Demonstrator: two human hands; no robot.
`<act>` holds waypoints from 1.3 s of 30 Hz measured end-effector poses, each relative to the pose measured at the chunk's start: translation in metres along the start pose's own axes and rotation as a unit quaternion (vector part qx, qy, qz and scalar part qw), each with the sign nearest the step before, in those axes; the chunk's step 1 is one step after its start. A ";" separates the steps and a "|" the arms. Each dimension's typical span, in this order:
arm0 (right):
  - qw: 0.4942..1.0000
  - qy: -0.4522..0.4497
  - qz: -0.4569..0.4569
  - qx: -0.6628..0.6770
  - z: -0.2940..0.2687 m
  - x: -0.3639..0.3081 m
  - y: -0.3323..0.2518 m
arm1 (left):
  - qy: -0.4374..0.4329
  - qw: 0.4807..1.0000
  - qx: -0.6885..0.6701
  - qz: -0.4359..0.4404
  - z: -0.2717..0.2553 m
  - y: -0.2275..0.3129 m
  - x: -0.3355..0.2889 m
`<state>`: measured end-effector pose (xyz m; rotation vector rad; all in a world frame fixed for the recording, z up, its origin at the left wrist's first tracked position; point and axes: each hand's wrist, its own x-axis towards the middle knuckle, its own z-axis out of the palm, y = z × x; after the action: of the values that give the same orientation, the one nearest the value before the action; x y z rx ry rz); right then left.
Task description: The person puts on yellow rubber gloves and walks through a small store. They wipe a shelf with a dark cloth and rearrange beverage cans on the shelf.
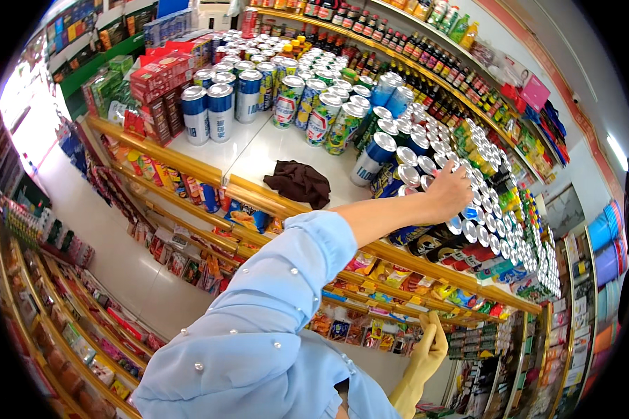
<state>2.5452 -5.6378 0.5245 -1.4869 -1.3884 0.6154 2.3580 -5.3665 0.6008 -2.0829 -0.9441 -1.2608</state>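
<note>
Standing close-packed, silver-topped cans gleam beneath the left fingers

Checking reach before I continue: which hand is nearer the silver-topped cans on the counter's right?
Left. The left hand is over the cans; the right hand is lower, in front of the counter.

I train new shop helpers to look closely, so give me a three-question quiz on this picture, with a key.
1. Which is over the can tops?
A. The left hand
B. The right hand
C. Neither
2. True or false: the dark brown cloth hangs on a wall.
3. Fill in: the wearer's beaded sleeve is light ____.

Key: 1. A. 2. False; it lies crumpled on the white counter. 3. Blue.
</note>
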 end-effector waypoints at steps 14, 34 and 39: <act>0.945 -0.305 -0.042 0.111 0.108 0.009 -0.064 | 0.055 0.998 0.001 -0.044 -0.143 -0.019 -0.103; 0.801 -0.419 -0.408 -0.128 0.424 0.138 -0.120 | -0.021 0.458 0.030 -0.888 -0.326 0.244 -0.556; 0.778 -0.436 -0.448 -0.055 0.467 0.134 -0.149 | 0.002 0.478 -0.013 -0.878 -0.319 0.196 -0.531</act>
<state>2.1041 -5.3869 0.5032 -0.3795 -2.6259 0.5950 2.1697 -5.8762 0.2438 -0.2487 -3.2678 -1.7936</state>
